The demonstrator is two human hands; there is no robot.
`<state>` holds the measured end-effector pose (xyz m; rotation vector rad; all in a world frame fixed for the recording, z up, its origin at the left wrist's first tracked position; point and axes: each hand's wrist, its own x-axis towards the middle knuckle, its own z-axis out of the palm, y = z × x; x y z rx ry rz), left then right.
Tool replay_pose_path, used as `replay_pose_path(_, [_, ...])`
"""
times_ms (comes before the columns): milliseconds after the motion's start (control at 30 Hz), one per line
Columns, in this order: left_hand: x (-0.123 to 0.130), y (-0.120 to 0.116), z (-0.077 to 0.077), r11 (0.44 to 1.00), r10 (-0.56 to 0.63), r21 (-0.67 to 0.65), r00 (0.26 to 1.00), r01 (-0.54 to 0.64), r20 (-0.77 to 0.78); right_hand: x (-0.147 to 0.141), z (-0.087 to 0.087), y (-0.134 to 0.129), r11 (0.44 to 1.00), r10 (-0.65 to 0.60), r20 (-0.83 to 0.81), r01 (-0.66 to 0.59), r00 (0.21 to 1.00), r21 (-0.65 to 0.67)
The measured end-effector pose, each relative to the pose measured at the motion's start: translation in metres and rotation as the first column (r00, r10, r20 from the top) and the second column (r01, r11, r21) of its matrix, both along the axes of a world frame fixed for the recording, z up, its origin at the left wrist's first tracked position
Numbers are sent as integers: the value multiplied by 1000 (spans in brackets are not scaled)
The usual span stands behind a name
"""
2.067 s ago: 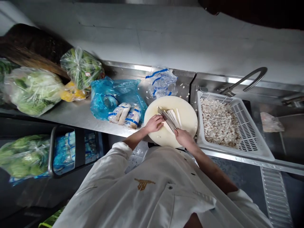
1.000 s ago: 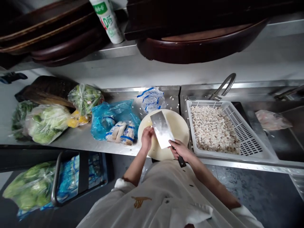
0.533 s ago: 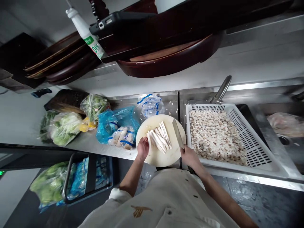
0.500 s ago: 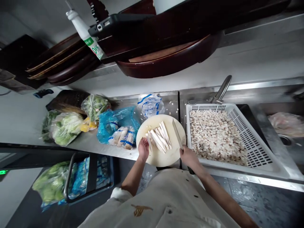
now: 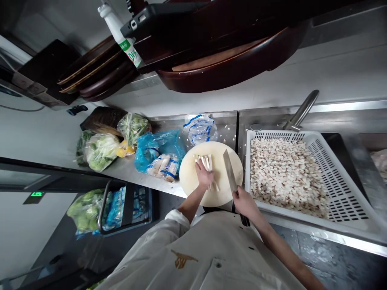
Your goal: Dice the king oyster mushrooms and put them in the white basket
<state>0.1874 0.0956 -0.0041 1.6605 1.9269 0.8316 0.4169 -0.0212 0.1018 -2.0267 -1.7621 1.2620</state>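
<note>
A round, pale cutting board [image 5: 222,195] lies at the counter's front edge. On its left half is a bundle of white mushroom strips [image 5: 207,161], their far ends showing beyond my left hand [image 5: 204,178]. That hand rests over the bundle with its fingers around the strips, covering their middle. My right hand [image 5: 244,202] is closed round the handle of a kitchen knife [image 5: 230,172]. The blade points away from me over the right part of the board, apart from the strips.
Right of the board stands a white perforated basket [image 5: 335,197] of diced mushrooms [image 5: 284,175], below a faucet [image 5: 304,108]. To the left lie a blue plastic bag [image 5: 173,143], packaged mushrooms [image 5: 163,166] and bagged cabbage [image 5: 102,151]. A clear wrapper [image 5: 200,129] sits behind the board.
My left hand has moved from the board's left edge onto the strips, which are now bunched closer together. My right hand still holds the knife on the right side. The view has shifted.
</note>
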Motion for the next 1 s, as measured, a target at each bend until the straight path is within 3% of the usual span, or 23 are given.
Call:
replay_pose_path(67, [-16,12,9,969,-239,-72,971,236,-29,6,4,5,1000,-1,147,-2,989,24])
replay_pose_path(100, [-26,20,15,920,-382,-104,924,378,-27,7,7,9,1000,21,194,-23,981,13])
replay_pose_path(167, [-49,38,30,765,-637,-145,771,628,-25,5,12,19,997,75,262,-76,962,-9])
replay_pose_path(233, [-69,51,41,660,-747,-191,661,726,-71,-2,16,30,993,118,303,-122,946,-6])
replay_pose_path(300, [-78,52,45,676,-735,-262,656,689,-173,-13,18,39,987,152,314,-162,937,4])
replay_pose_path(367, [-76,43,43,745,-666,-308,688,591,-289,-24,17,45,979,196,304,-204,932,-4])
replay_pose_path(533, [-48,17,28,867,-497,-231,750,441,-436,-39,10,50,981,183,355,-195,917,-2])
replay_pose_path(700, [-41,26,29,858,-511,-218,732,465,-450,-41,10,53,968,230,406,-251,884,-1])
replay_pose_path(900, [-60,23,30,845,-532,-200,746,495,-401,-30,37,57,970,184,449,-234,874,59])
replay_pose_path(1000, [-62,16,25,845,-526,-155,739,512,-422,-41,41,58,965,200,447,-253,872,61])
